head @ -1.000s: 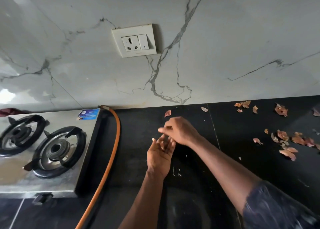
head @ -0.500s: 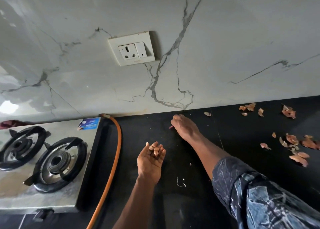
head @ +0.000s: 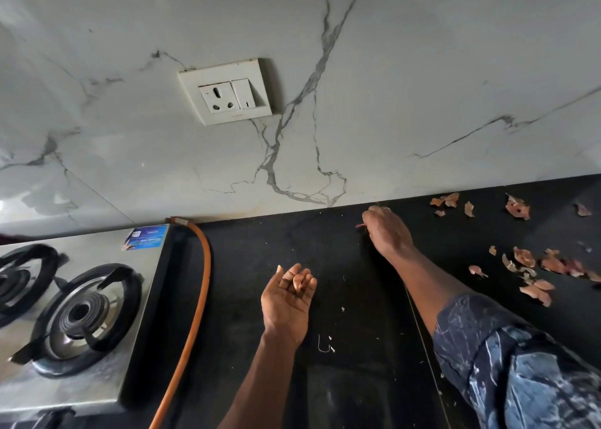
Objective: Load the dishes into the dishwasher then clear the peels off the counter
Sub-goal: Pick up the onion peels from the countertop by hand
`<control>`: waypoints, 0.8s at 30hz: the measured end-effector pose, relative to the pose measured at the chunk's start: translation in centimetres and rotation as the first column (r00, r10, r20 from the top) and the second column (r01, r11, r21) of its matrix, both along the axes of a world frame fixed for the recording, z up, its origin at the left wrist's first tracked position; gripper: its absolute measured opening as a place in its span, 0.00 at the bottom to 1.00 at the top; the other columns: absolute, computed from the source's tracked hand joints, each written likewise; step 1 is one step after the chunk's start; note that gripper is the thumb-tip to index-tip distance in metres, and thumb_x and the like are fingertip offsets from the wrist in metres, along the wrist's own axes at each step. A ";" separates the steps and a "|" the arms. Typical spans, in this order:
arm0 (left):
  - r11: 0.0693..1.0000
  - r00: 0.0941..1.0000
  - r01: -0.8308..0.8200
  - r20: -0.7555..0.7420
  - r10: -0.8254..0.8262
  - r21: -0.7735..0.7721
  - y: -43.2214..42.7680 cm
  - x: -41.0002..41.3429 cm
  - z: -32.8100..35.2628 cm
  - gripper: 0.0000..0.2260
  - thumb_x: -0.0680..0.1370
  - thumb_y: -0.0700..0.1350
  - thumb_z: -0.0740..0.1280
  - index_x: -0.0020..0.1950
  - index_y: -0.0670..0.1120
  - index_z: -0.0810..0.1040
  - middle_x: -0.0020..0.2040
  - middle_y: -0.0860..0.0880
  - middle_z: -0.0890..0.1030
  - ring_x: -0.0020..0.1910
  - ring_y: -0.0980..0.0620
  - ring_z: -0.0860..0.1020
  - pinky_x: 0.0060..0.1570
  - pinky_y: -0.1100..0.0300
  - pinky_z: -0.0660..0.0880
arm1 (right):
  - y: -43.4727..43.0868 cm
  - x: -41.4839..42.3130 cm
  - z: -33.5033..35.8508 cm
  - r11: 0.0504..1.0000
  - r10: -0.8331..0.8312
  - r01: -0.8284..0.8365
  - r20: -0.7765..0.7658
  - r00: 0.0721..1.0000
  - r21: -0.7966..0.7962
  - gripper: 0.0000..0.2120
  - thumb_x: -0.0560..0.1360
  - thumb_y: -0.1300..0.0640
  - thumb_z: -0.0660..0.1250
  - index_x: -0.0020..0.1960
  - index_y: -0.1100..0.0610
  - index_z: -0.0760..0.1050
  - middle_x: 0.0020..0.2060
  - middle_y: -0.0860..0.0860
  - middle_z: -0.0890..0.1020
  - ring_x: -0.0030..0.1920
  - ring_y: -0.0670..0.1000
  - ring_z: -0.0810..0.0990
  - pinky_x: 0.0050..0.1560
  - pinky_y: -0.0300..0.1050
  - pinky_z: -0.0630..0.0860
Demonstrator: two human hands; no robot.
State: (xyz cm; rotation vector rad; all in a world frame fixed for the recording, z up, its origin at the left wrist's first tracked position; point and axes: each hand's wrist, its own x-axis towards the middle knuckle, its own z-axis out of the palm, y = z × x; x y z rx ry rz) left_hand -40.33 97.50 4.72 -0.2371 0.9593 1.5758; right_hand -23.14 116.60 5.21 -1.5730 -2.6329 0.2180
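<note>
Head view looks down on a black tabletop that meets a veined marble wall. The left hand is held palm up just above the surface, fingers curled into a shallow cup around the gathered peels. It seems to be serving as a collecting dish, so each scrap need not be carried off singly. The right hand reaches to the back edge where tabletop and wall join, its fingertips pinched on a reddish peel. The rest of that hand is knuckles-up, so how tightly it grips cannot be told.

Further to the right lie the loose peels, dry papery flakes in a thick scatter, with a smaller group close to the wall. They are well apart from either hand, so by my judgement most of the clearing is left to do. No dishwasher or dishes are in view.

On the left stands a steel gas stove with an orange hose running along its side. Its back corner carries a blue sticker with white print too small to read. The socket plate on the wall has a tiny mark at its lower edge, also unreadable. A blue patterned sleeve covers the right upper arm.
</note>
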 end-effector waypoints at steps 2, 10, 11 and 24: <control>1.000 1.000 -0.007 0.021 0.006 0.022 0.3 0.3 0.0 0.15 0.82 0.49 0.63 0.53 0.37 0.80 0.42 0.42 0.79 0.46 0.45 0.83 0.52 0.52 0.80 | -1.0 -0.2 -0.2 1.000 0.002 -0.003 -0.067 0.998 -0.007 0.03 0.78 0.65 0.67 0.47 0.61 0.79 0.45 0.55 0.80 0.46 0.56 0.80 0.44 0.49 0.77; 0.997 0.996 0.016 0.081 -0.022 0.071 0.5 2.8 -1.3 0.20 0.83 0.52 0.62 0.61 0.36 0.79 0.54 0.38 0.82 0.57 0.42 0.81 0.61 0.50 0.77 | -9.7 -2.2 1.7 0.993 0.100 -0.116 -0.422 0.901 -0.012 0.05 0.77 0.60 0.68 0.43 0.57 0.80 0.39 0.50 0.80 0.38 0.51 0.79 0.35 0.47 0.76; 0.997 0.996 0.040 0.074 -0.045 0.071 0.4 3.3 -1.4 0.20 0.83 0.53 0.61 0.60 0.37 0.79 0.52 0.40 0.82 0.54 0.44 0.82 0.60 0.52 0.76 | -11.2 -2.3 2.0 0.987 0.139 -0.160 -0.420 0.897 -0.015 0.04 0.76 0.60 0.67 0.44 0.55 0.80 0.40 0.49 0.80 0.39 0.50 0.79 0.36 0.46 0.75; 0.993 0.986 0.080 0.138 -0.091 0.083 -0.3 7.5 0.6 0.15 0.85 0.45 0.60 0.50 0.34 0.77 0.41 0.43 0.82 0.48 0.42 0.83 0.57 0.50 0.81 | -9.1 8.8 3.7 0.984 -0.171 0.180 -0.363 0.916 -0.008 0.09 0.78 0.63 0.68 0.57 0.56 0.81 0.53 0.51 0.85 0.49 0.48 0.83 0.53 0.43 0.81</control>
